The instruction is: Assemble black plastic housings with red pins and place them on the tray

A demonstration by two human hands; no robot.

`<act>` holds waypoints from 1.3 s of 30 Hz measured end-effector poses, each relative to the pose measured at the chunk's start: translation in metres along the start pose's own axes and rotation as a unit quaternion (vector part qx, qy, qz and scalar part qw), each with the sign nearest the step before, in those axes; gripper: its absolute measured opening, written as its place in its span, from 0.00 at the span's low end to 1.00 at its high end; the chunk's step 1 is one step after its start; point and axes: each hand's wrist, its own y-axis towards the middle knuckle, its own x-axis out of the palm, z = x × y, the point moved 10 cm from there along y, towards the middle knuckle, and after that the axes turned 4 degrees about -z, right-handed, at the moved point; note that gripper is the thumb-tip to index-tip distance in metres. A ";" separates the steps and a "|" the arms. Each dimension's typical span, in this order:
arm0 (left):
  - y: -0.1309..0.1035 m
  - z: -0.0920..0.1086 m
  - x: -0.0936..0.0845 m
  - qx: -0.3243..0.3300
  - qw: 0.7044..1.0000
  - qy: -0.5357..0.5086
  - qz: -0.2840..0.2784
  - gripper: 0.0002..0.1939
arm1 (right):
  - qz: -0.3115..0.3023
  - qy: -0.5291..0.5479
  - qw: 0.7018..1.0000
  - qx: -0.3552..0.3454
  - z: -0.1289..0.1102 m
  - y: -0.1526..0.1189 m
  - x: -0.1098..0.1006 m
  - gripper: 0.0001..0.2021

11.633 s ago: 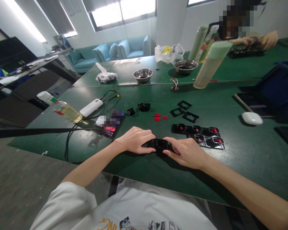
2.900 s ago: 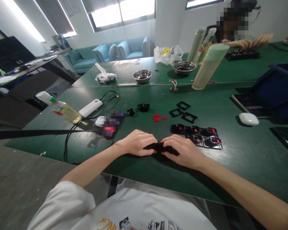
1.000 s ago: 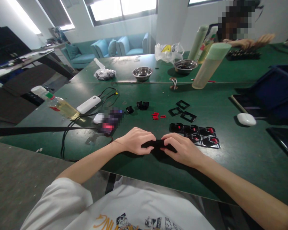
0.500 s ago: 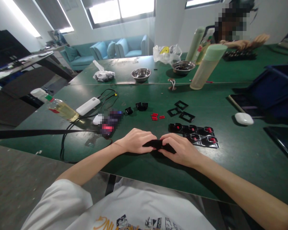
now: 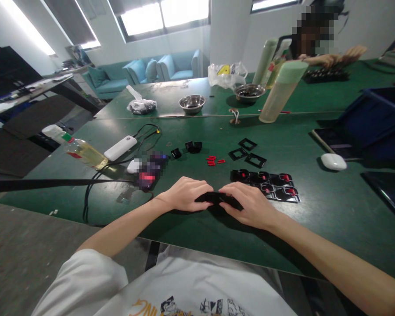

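Between my two hands is a small black plastic part, partly covered by fingers. My left hand grips its left end, and my right hand grips the right end, both closed. Just beyond the right hand lie black glossy pieces with red inserts, set in two rows. Several small red strips lie ahead of my hands. To their right are three flat black frames. Small black blocks stand farther left.
At left are a phone, a white power bank, cables and a leaning bottle. Farther back stand metal bowls and a green-capped bottle. A blue crate and white case are at right. Another person's hands work across the table.
My right fingers have shifted slightly over the black part, whose middle shows a little more. The view has tilted slightly; the other things on the table keep their places.
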 end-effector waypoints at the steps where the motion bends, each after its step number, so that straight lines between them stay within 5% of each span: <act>1: 0.000 0.000 0.000 -0.001 1.000 0.001 -0.001 0.16 | 0.002 -0.001 1.000 0.003 0.001 0.000 0.000 0.08; 28: -0.001 -0.002 0.003 -0.013 1.000 -0.004 -0.011 0.16 | -0.012 0.042 0.997 0.062 0.018 -0.002 0.015 0.05; 39: 0.000 -0.002 0.007 -0.020 0.999 0.009 -0.035 0.16 | 0.004 0.030 0.999 0.036 0.011 0.002 0.011 0.06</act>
